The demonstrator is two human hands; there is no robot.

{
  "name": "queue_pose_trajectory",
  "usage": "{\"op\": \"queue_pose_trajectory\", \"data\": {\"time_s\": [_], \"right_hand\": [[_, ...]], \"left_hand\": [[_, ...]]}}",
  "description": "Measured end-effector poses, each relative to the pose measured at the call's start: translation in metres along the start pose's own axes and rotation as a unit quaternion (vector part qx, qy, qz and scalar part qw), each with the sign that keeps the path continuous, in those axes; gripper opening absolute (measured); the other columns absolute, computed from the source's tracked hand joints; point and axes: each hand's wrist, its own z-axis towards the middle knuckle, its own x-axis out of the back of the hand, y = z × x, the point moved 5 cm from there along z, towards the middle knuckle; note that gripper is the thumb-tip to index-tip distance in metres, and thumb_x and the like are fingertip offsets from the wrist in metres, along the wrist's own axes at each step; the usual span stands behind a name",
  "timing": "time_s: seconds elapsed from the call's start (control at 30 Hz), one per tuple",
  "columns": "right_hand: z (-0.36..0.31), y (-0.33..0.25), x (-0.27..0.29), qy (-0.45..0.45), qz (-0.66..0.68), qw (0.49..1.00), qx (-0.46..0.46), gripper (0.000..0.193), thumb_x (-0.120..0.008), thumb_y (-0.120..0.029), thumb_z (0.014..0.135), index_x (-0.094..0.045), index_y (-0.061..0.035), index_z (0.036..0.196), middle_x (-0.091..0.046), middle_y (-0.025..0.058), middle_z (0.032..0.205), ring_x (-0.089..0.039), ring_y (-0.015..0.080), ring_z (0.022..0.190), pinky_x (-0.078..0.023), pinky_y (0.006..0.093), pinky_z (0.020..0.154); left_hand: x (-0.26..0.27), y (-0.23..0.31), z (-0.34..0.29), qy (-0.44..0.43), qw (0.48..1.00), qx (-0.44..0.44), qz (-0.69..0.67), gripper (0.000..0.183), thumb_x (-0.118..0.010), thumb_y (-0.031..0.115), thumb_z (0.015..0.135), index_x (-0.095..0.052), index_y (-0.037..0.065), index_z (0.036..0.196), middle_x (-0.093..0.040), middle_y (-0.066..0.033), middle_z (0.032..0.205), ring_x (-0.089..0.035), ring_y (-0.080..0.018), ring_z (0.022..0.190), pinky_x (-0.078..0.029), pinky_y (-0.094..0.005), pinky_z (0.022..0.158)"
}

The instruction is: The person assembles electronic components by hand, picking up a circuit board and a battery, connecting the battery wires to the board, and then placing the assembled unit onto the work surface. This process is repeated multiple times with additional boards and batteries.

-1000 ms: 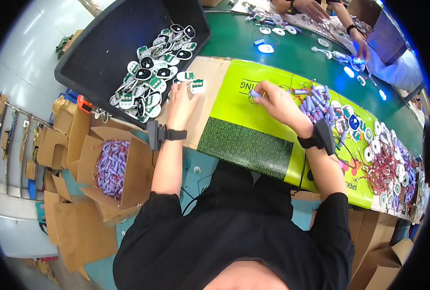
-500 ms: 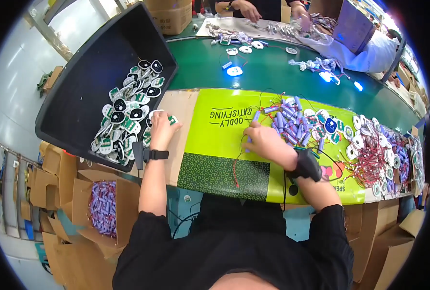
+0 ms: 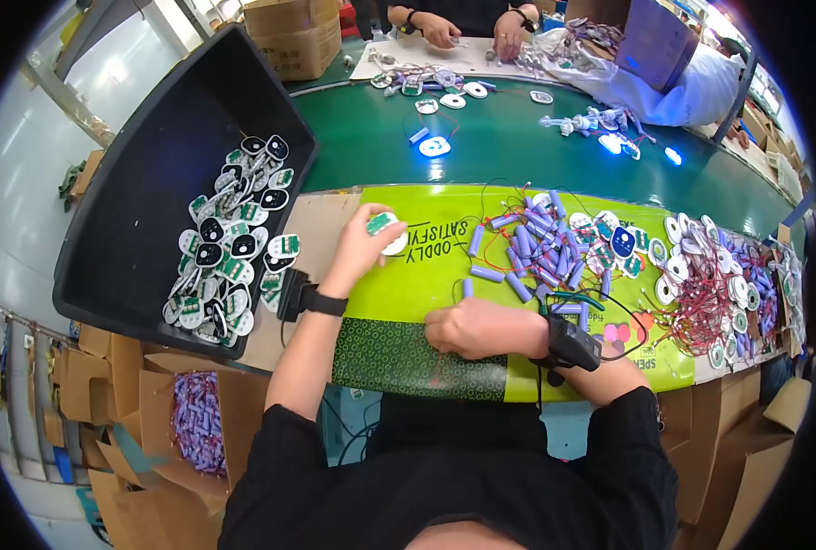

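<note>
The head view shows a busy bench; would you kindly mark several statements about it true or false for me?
1. The black plastic bin holds many white oval pieces, some showing green circuit boards. True.
2. The left hand holds a white piece with a green board. True.
3. The right hand is inside the bin. False: it is over the shiny lime-green sheet.
4. Purple cylinders lie heaped on the sheet. True.
5. The bin stands right of the sheet. False: it stands left.
</note>
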Motion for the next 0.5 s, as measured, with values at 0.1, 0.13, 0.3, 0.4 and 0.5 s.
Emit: {"op": "queue_pose_trajectory", "data": {"time_s": [0.1, 0.13, 0.3, 0.4, 0.5], "right_hand": [[0.003, 0.002, 0.017, 0.046, 0.149, 0.988, -0.009, 0.005, -0.056, -0.004, 0.078, -0.058, -0.0015, 0.082, -0.059, 0.0133, 0.078, -0.060, 0.0307, 0.069, -0.048, 0.0380, 0.063], [0.003, 0.008, 0.031, 0.109, 0.225, 0.967, -0.046, 0.008, -0.055, -0.007, 0.084, -0.059, -0.0024, 0.088, -0.060, 0.0083, 0.078, -0.059, 0.0220, 0.069, -0.047, 0.0333, 0.061], [-0.008, 0.045, 0.053, 0.337, 0.473, 0.799, -0.152, 0.017, -0.055, -0.013, 0.091, -0.062, -0.0042, 0.104, -0.059, -0.0022, 0.073, -0.048, 0.0012, 0.057, -0.036, 0.0172, 0.049], [-0.017, 0.062, 0.038, 0.422, 0.449, 0.769, -0.172, 0.016, -0.056, -0.013, 0.091, -0.062, -0.0032, 0.102, -0.059, -0.0016, 0.070, -0.045, 0.0010, 0.053, -0.033, 0.0165, 0.046], [-0.019, 0.070, 0.036, 0.446, 0.422, 0.768, -0.181, 0.015, -0.056, -0.013, 0.091, -0.061, -0.0032, 0.102, -0.060, -0.0015, 0.074, -0.046, 0.0009, 0.055, -0.034, 0.0161, 0.047]], "left_hand": [[-0.031, 0.010, 0.010, -0.061, 0.990, 0.014, -0.126, 0.034, -0.066, 0.021, 0.084, -0.052, 0.004, 0.109, -0.060, -0.0011, 0.075, -0.053, -0.0045, 0.052, -0.039, -0.0200, 0.040], [-0.038, 0.011, 0.011, -0.061, 0.990, 0.011, -0.127, 0.034, -0.066, 0.021, 0.084, -0.052, 0.004, 0.109, -0.060, -0.0011, 0.075, -0.053, -0.0045, 0.052, -0.039, -0.0200, 0.040], [-0.069, -0.007, 0.003, -0.070, 0.935, 0.032, -0.345, 0.035, -0.054, 0.020, 0.092, -0.043, 0.005, 0.122, -0.058, -0.0046, 0.096, -0.057, -0.0086, 0.072, -0.045, -0.0212, 0.051], [-0.074, -0.012, -0.010, -0.108, 0.930, 0.047, -0.349, 0.034, -0.046, 0.019, 0.096, -0.039, 0.006, 0.126, -0.055, -0.0036, 0.106, -0.057, -0.0110, 0.082, -0.049, -0.0236, 0.058], [-0.068, 0.009, -0.012, -0.089, 0.938, -0.051, -0.331, 0.031, -0.046, 0.017, 0.096, -0.041, 0.004, 0.124, -0.055, -0.0051, 0.107, -0.058, -0.0116, 0.085, -0.049, -0.0227, 0.059]]}}
